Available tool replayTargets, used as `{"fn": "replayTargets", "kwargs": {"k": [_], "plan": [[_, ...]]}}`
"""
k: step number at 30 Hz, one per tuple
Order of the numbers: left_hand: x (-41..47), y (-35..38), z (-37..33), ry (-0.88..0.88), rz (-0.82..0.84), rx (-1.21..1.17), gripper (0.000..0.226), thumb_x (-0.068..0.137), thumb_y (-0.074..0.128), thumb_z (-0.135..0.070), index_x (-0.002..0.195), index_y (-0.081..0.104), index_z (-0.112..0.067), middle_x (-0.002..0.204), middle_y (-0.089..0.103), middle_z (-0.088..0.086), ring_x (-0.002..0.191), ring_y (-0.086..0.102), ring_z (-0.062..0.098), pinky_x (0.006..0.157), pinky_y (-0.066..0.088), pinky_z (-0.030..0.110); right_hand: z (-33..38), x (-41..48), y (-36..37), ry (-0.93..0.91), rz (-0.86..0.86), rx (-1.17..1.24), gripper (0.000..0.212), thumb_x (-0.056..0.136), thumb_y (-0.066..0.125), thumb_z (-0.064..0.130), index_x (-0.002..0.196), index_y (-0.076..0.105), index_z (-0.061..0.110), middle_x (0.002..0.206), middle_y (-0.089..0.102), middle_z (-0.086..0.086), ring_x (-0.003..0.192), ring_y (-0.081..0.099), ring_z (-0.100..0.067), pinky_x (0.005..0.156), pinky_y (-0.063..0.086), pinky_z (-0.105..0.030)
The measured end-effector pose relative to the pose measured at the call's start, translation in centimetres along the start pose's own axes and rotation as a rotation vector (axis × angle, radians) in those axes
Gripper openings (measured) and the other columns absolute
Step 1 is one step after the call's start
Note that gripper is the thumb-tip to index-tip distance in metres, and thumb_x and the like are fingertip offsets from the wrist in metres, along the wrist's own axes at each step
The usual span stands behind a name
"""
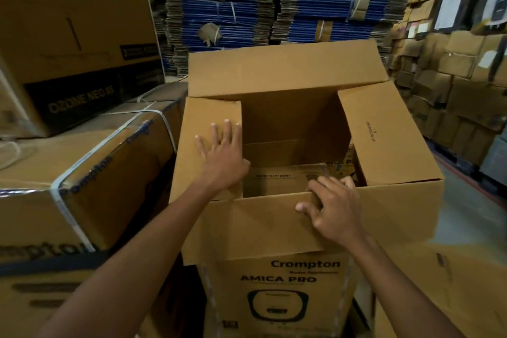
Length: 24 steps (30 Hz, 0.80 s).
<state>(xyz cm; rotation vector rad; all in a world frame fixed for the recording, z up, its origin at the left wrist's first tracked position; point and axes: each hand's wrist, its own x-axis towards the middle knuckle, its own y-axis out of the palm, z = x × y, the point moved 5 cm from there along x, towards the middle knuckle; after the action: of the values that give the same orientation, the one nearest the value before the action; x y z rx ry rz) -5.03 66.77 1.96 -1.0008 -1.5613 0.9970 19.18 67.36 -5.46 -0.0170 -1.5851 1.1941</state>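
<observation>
Nearest us: our right hand (333, 207) was clamped on the near flap (260, 225), fingers hooked over its upper edge, thumb on the outer face.
Left hand: our left hand (222, 156) lay flat, fingers straight and spread, pressing on the left flap (203, 118) by its inner edge.
Carton: the open carton (277, 296) stood straight ahead and below us, long axis running left to right, with both hands at its top.
Deciding relation: the near flap lay along the long side closest to us and faced us. Only the right hand was on it, so we judged that hand would swing it inward over the left flap.
Other flaps: the right flap (384, 132) sloped upward and the far flap (285, 68) stood upright, both untouched.
Hidden: an inner box (282, 180) sat low inside, its print blurred. The carton's base was cut off.
Around: a strapped box (90, 173) stood just beside on the left, with stacked flat cartons (247, 3) behind.
</observation>
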Motion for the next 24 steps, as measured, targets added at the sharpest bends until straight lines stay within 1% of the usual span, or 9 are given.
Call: {"fn": "replayTargets", "kwargs": {"k": [3,6,8,11,15,17,19,22,24], "plan": [[-1.8,-3.5,0.6,-0.049,-0.118,-0.295,0.083,0.096,0.058,-0.038,0.161,0.008,-0.029,0.170,0.007,0.004,0.155,0.007,0.039,0.120,0.006,0.070,0.0,0.1,0.0,0.004,0.028,-0.020,0.042,0.086,0.058,0.059,0.094,0.067,0.018,0.087,0.062,0.004,0.081,0.058,-0.020,0.077,0.035,-0.037],[-3.9,-6.6,2.8,-0.186,-0.149,-0.760,0.082,0.090,0.062,-0.032,0.157,0.017,-0.039,0.153,0.038,0.009,0.130,0.050,0.041,0.104,0.047,0.061,0.1,0.7,-0.3,0.008,0.018,-0.020,0.046,0.086,0.057,0.058,0.094,0.069,0.014,0.085,0.064,0.001,0.079,0.060,-0.022,0.077,0.036,-0.037],[-6.1,-7.5,4.2,-0.244,-0.121,-0.958,0.087,0.086,0.062,-0.018,0.159,0.020,-0.038,0.154,0.039,0.006,0.128,0.051,0.032,0.104,0.047,0.050,0.3,0.9,-0.5,0.013,0.017,0.000,0.052,0.087,0.051,0.061,0.093,0.070,0.014,0.084,0.065,0.001,0.077,0.059,-0.022,0.077,0.032,-0.035],[-9.7,-8.2,6.0,-0.301,-0.092,-1.186,0.084,0.080,0.060,-0.013,0.157,0.033,-0.034,0.148,0.049,0.002,0.131,0.048,0.025,0.113,0.037,0.054,0.3,0.9,-0.6,0.027,0.053,0.027,0.052,0.086,0.050,0.064,0.090,0.070,0.016,0.083,0.065,0.002,0.078,0.059,-0.020,0.078,0.026,-0.033],[-13.5,-8.0,10.4,-0.442,-0.215,-1.436,0.062,0.087,0.054,-0.007,0.148,0.047,-0.020,0.130,0.064,0.005,0.122,0.059,0.029,0.103,0.046,0.063,0.3,0.8,-1.3,0.052,0.049,0.100,0.033,0.082,0.079,0.046,0.086,0.073,0.014,0.083,0.070,0.000,0.079,0.060,-0.020,0.081,0.032,-0.035],[-14.5,-6.7,11.9,-0.545,-0.359,-1.477,0.040,0.097,0.053,-0.001,0.135,0.051,-0.013,0.125,0.065,0.005,0.118,0.063,0.027,0.097,0.053,0.057,0.8,1.0,-1.5,0.070,0.060,0.113,0.030,0.077,0.086,0.038,0.085,0.074,0.012,0.083,0.071,-0.001,0.079,0.063,-0.022,0.081,0.034,-0.036],[-14.4,-4.0,12.5,-0.637,-0.364,-1.366,0.025,0.102,0.056,-0.010,0.128,0.056,-0.012,0.120,0.067,0.005,0.112,0.066,0.023,0.089,0.058,0.045,1.4,1.3,-1.5,0.086,0.086,0.114,0.029,0.076,0.086,0.037,0.085,0.074,0.013,0.083,0.070,0.000,0.080,0.063,-0.023,0.082,0.035,-0.037],[-13.3,-0.6,12.1,-0.653,-0.273,-1.066,0.034,0.103,0.057,-0.033,0.129,0.063,-0.011,0.117,0.068,0.007,0.101,0.064,0.017,0.083,0.053,0.035,2.2,1.8,-1.8,0.123,0.208,0.115,0.030,0.083,0.077,0.048,0.092,0.071,0.020,0.089,0.066,0.007,0.086,0.060,-0.017,0.088,0.040,-0.039],[-12.5,0.1,11.7,-0.640,-0.269,-0.901,0.042,0.104,0.052,-0.045,0.124,0.066,-0.011,0.104,0.067,0.004,0.092,0.063,0.018,0.077,0.048,0.034,2.2,2.3,-2.3,0.204,0.352,0.142,0.042,0.090,0.059,0.062,0.102,0.072,0.024,0.097,0.068,0.006,0.090,0.061,-0.015,0.092,0.047,-0.042]]}}
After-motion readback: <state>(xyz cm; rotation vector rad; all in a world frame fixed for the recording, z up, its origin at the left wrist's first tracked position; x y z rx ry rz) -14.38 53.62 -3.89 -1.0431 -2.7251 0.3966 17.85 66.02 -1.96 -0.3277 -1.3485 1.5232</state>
